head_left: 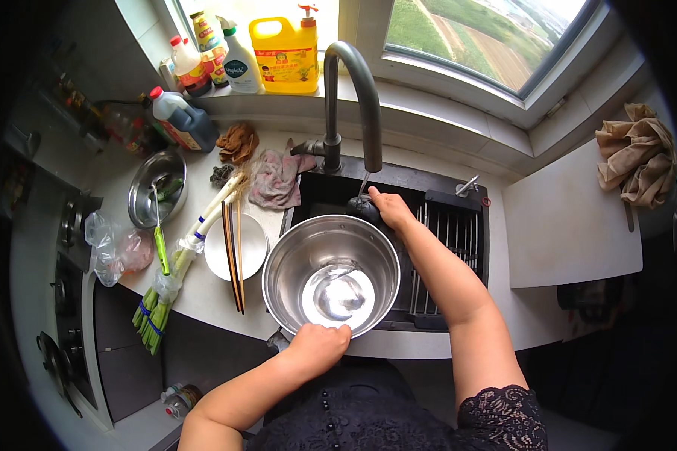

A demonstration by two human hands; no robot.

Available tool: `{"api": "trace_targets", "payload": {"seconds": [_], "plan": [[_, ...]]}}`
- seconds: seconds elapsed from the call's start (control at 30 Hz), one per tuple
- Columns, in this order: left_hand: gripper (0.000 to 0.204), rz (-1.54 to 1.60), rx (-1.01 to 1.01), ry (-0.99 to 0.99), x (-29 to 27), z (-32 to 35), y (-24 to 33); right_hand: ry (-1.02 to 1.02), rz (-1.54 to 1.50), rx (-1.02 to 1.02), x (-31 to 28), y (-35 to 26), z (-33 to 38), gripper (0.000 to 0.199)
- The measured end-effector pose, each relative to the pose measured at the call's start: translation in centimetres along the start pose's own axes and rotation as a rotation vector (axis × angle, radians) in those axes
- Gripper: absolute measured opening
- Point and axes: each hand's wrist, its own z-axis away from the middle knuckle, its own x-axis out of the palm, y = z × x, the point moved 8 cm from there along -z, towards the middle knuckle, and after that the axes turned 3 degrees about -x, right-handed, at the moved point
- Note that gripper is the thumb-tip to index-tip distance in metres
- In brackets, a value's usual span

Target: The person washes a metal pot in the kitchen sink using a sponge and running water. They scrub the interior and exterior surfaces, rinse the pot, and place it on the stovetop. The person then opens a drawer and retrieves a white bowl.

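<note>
A round, shiny steel pot (278,274) sits tilted at the front left of the dark sink. My left hand (321,346) is closed over its near rim. Beyond the pot, my right hand (390,207) reaches under the grey faucet (365,105) and grips a small dark rounded lump (363,209). Its kind cannot be made out. A thin stream of water runs down from the spout onto or beside it. Some light reflections, perhaps wet, show on the pot's bottom.
Left of the sink lie chopsticks (239,252) across a white plate (254,239), spring onions (195,237), a steel bowl (139,184) and a cloth (273,180). A drying rack (459,225) spans the sink's right. Bottles and a yellow jug (286,64) line the sill; a white board (572,218) stands right.
</note>
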Motion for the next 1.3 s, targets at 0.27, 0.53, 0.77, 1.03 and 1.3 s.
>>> {"api": "trace_targets", "payload": {"seconds": [0.27,0.53,0.77,1.03,1.3], "plan": [[0.008,-0.014,-0.053,-0.044,1.3,-1.7,1.2,-0.167,0.122,-0.170,0.4,-1.3,0.5,0.040],[0.007,0.019,-0.088,-0.059,2.2,-2.5,2.0,-0.199,0.351,-0.273,0.9,-0.4,-0.5,0.049],[0.011,0.127,-0.074,-0.162,2.2,-2.7,1.6,-0.025,0.436,-0.250,2.4,-0.2,-1.9,0.035],[0.012,0.182,-0.041,-0.195,2.7,-3.0,1.6,-0.173,0.398,-0.595,4.5,-3.1,-1.1,0.031],[0.012,0.189,-0.046,-0.147,2.8,-2.7,1.3,-0.017,0.501,-0.211,4.7,-4.0,-1.5,0.028]]}}
